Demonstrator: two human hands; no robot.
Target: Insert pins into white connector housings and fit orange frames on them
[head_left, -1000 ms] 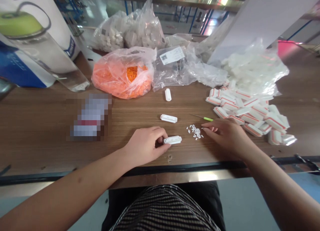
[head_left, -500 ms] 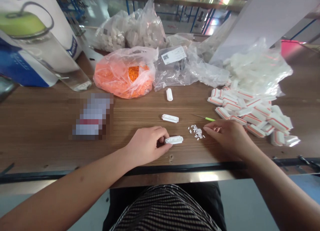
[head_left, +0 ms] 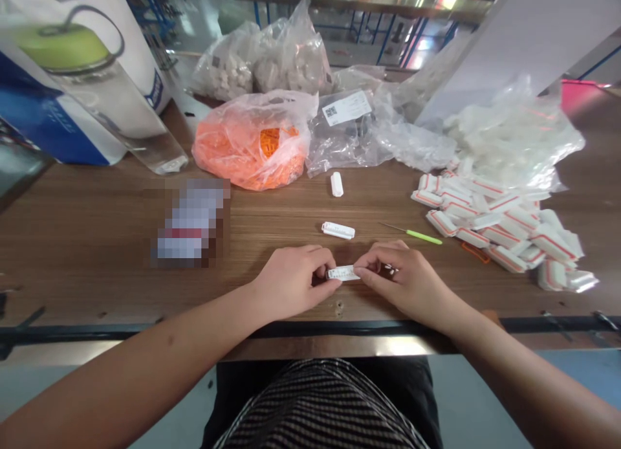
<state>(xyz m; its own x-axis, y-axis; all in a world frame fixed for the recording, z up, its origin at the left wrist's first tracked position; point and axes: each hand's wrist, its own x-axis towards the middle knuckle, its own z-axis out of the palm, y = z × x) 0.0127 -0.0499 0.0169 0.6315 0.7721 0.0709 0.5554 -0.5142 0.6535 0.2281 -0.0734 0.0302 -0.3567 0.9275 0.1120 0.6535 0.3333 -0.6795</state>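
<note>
Between the thumb and fingers of my left hand is the left end of a small white slotted plastic housing, low over the wooden table. My right hand is pinched at the housing's right end; whatever sits between its fingertips is too small to make out. Small white pieces lie under the right hand, mostly hidden by it. Just beyond the hands rests a similar white housing, and farther back a plain white piece. A thin tool with a green handle lies right of them.
A pile of white parts with orange edges covers the right side, with an orange strip beside it. Behind stand clear bags and a bag of orange parts. A bottle and a blurred-out object are at left.
My right hand has moved left from the small white pieces to the housing's right end, uncovering the green handle and the orange strip. My left hand still holds the housing.
</note>
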